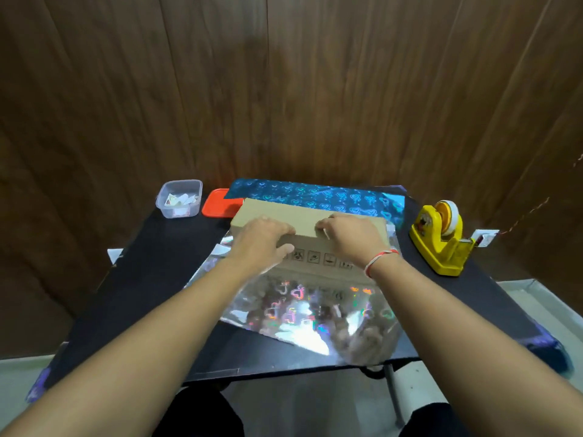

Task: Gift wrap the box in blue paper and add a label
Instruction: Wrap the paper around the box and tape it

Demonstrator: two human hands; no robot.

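The cardboard box [303, 234] lies on the blue paper [315, 197] at mid-bench [151, 263], its long axis running left to right. The left hand [262, 239] grips the near top edge, thumb on the near face; the right hand [350, 238] curls over the same edge. Both hands are equally close. Loose paper extends near and far, ready for folding over.

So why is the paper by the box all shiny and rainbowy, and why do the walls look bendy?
In the head view, the wrapping paper in front of the box mirrors the room light, giving white glare and rainbow hearts; the far part looks plain blue. The wide lens curves the wooden wall and the table edges. The picture is slightly soft all over.
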